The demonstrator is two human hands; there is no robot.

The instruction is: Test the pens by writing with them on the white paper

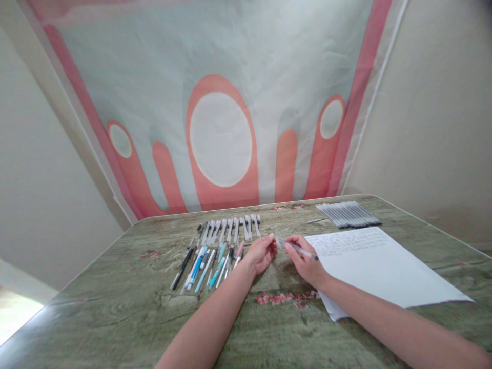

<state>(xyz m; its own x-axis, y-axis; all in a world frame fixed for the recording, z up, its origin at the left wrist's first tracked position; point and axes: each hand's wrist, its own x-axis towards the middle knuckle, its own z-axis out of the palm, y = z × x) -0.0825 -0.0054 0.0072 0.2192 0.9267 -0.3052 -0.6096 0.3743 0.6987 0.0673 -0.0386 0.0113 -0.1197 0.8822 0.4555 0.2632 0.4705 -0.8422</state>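
Observation:
Above the middle of the table my right hand [302,258] grips a slim, clear pen [307,253] with a dark end. The pen lies slanted, its pale end towards my other hand. My left hand [262,254] is closed just beside that pale end, thumb and forefinger pinched together. Whatever sits between those fingers is too small and blurred to make out, and whether they touch the pen I cannot tell. Just left of that hand lie several mixed pens [199,266], blue, black, teal and pink, partly hidden by my left forearm.
Behind the mixed pens is a row of pale, clear pen parts with dark bits [229,229]. At the back right several clear pens [348,214] lie side by side. A sheet of paper with handwriting [384,271] lies under my right forearm on the wood-patterned table [115,302].

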